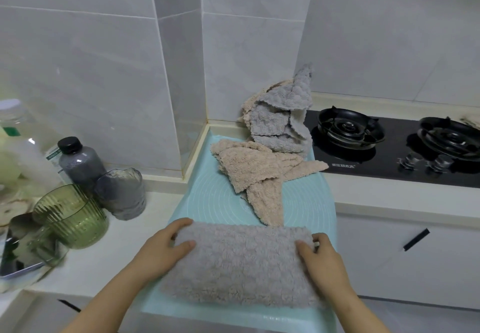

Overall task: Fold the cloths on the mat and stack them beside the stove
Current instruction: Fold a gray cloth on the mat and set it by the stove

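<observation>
Both hands, left hand (166,247) and right hand (320,257), pinch the ends of a fluffy grey folded cloth (241,262) on the pale turquoise silicone mat (215,197), left of the black glass gas stove (389,145); mid-fold, another halving likely follows.

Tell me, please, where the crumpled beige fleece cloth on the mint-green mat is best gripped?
Probably pinch the long tail of the beige fleece cloth, from the near side once the left hand and right hand release the folded grey cloth: that tail lies flat on the mat, pointing toward you, clear of the heap behind.
</observation>
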Demonstrator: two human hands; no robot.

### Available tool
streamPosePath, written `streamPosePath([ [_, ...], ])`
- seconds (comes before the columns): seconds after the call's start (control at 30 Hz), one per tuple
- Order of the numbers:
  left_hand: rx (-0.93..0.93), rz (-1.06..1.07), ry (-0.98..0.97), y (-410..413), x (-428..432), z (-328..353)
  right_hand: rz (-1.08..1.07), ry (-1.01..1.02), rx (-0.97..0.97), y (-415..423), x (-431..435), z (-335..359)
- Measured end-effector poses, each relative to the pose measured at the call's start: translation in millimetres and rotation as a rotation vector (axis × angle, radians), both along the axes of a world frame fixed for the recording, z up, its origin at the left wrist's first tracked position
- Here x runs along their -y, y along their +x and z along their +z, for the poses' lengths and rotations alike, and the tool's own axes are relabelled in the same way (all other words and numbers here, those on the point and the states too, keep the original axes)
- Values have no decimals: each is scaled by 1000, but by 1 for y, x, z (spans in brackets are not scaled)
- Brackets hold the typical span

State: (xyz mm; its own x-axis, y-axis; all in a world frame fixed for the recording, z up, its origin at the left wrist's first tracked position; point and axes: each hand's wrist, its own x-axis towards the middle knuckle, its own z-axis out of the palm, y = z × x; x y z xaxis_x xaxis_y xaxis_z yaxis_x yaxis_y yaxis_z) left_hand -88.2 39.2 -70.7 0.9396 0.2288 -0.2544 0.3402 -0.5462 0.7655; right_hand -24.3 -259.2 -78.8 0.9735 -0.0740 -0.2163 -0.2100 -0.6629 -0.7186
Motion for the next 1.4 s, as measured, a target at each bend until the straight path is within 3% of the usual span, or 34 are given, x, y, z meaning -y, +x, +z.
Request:
streamPosePath([
  [0.1, 104, 77, 31, 8, 5, 1, 1, -60, 91, -1, 0, -4],
  [0.2, 89, 175, -17, 10, 6, -6, 7, -82, 135, -3, 1, -5],
  [0.5, 123, 362, -112, 11, 5, -15, -91, 103, 224, 7, -4, 7],
  [0.77, 122, 329, 58, 10, 11, -14, -144, 18, 52, 10, -7, -2],
  [0.9, -80, 232, 427, -2, 20, -12, 32, -265, -94, -6, -9, 2],
  [0.97, -122, 180, 464, -8, 20, -14, 102, -307, -159, -9, -7, 3],
  [1.13, 120, 56, 431, -4, 16, -20, 120, -128, -73, -7, -3, 4],
  [1.23, 144, 80, 623, -5, 16, -22, 85, -78, -13, -11, 0, 6],
  [1.3, 271, 85, 809, -5, 19, -29, 72, -58, -36, -11, 5, 8],
  [1.4, 353, -88, 784, -5, 41, -35, 83, -39, -89, -12, 7, 11],
])
